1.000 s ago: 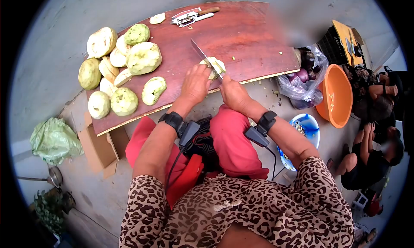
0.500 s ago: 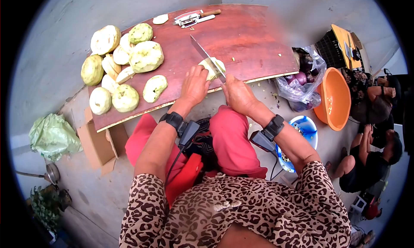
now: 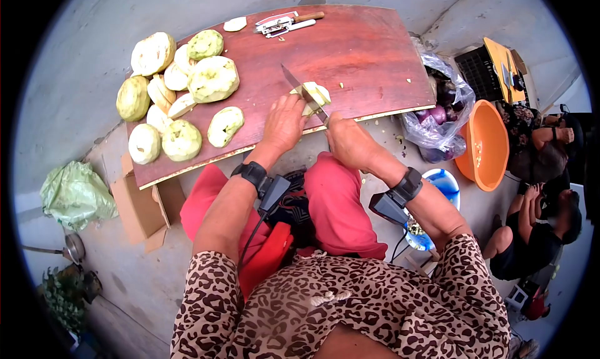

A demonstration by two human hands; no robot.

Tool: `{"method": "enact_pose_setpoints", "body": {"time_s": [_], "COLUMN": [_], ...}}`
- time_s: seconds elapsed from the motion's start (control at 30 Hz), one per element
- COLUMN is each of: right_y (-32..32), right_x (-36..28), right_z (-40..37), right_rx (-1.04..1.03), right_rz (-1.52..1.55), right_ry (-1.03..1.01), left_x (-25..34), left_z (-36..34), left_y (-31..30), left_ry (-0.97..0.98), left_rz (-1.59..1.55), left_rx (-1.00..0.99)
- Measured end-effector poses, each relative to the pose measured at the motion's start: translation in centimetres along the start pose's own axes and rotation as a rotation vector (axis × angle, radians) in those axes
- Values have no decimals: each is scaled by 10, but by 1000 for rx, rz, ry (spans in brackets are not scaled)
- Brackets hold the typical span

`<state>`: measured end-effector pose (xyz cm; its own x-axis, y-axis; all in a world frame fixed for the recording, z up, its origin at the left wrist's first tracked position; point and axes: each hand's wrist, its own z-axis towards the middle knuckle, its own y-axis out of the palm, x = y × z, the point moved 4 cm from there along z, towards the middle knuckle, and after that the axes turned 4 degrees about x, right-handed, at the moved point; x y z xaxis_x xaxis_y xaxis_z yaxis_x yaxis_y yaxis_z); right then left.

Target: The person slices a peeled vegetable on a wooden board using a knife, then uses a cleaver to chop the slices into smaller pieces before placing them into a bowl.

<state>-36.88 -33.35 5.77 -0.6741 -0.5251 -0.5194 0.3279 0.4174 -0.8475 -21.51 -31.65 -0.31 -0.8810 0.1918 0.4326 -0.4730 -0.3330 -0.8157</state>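
Note:
My right hand [image 3: 356, 141] grips the handle of a knife [image 3: 292, 79], its blade slanting up and left over the board's near edge. Under and beside the blade lies a pale peeled eggplant piece [image 3: 320, 93], with a slice leaning apart on the blade's right side. My left hand [image 3: 284, 124] holds the piece from the left, fingertips bent onto it close to the blade. Several peeled eggplants [image 3: 213, 79], some whole and some cut, are grouped on the left of the red-brown board [image 3: 269, 65]. A cut piece [image 3: 225, 126] lies nearer my left hand.
Peelers [image 3: 278, 25] lie at the board's far edge. To the right are a plastic bag of purple eggplants [image 3: 439, 114], an orange basin [image 3: 486, 148] and a blue-white bowl [image 3: 445, 183]. A cardboard box [image 3: 139, 209] stands lower left. Other people [image 3: 531, 234] sit at far right.
The knife blade has come down and tilted in the piece, and a slice now stands apart on its right. My right hand has shifted slightly; my left hand keeps its place.

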Motion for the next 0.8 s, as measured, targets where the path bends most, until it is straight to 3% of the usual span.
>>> {"method": "enact_pose_setpoints", "body": {"time_s": [0.17,0.23,0.47,0.63,0.8], "right_y": [24,38,47,31,7], "right_x": [16,26,35,20,1], "right_z": [20,23,21,19,0], "right_rx": [-15,67,158,173,124], "right_rz": [-25,57,64,38,19], "right_ry": [14,31,-11,15,-21], "left_x": [3,3,0,-2,-4], "left_z": [0,0,-4,-13,-12], "left_y": [0,0,0,-6,-2], "left_ry": [-13,-43,6,-14,-72], "left_rz": [8,15,-56,-39,-56], "left_rx": [-13,-51,40,106,27]}}
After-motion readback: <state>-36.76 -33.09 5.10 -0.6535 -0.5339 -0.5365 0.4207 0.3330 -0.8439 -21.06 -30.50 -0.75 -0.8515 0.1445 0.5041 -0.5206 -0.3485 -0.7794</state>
